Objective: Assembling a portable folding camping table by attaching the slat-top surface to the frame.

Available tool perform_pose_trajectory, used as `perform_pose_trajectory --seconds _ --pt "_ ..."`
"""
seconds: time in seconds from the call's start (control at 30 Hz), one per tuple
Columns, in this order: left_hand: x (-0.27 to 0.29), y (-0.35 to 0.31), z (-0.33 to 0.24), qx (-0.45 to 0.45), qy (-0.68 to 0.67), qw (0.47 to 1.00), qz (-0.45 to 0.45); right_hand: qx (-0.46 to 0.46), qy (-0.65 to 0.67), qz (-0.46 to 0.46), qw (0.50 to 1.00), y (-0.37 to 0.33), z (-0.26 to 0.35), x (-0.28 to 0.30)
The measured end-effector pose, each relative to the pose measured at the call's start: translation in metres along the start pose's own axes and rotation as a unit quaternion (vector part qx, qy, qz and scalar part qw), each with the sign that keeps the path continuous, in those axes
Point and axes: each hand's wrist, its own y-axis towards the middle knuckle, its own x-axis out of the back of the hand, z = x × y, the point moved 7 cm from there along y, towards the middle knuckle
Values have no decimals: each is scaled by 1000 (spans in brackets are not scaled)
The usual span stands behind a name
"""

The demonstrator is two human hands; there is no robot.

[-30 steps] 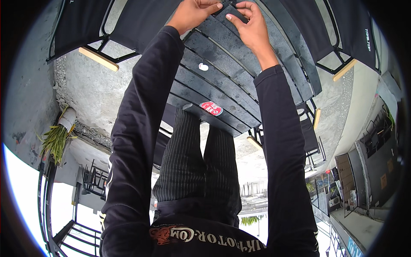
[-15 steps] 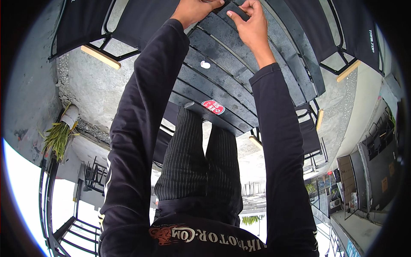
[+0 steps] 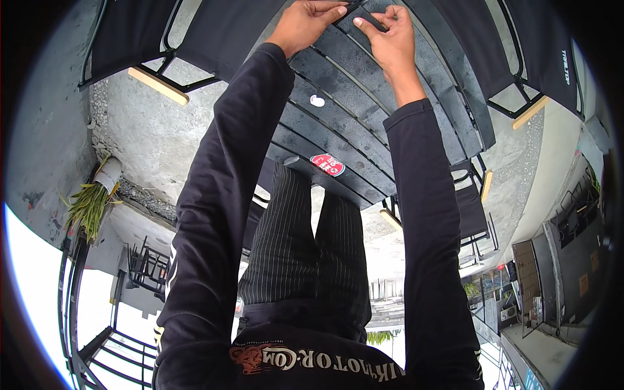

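Here both hands meet at the far edge of the slatted table (image 3: 390, 123), pinching a small dark flat thing (image 3: 361, 11) between them. The left hand (image 3: 305, 23) has its fingers narrowed on the near end; the right hand (image 3: 390, 39) grips the other end with fingertips and thumb. What it is, I cannot tell. I judge a steady, even pinch from both sides best, keeping it flat over the slats.
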Motion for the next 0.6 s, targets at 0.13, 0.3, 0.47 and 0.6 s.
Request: perform_pose_trajectory --seconds 0.13,0.3,0.47,0.6 --pt "1 1 5 -22 -57 998 23 4 -64 8 998 -5 10 -4" --pt "-9 2 6 -27 -90 995 34 68 -106 -76 989 -19 33 5" --pt "-4 8 11 -61 -85 992 66 131 -196 -87 968 -34 61 -4" --pt "-14 11 7 -57 -112 987 100 224 -320 -109 914 -29 60 5"
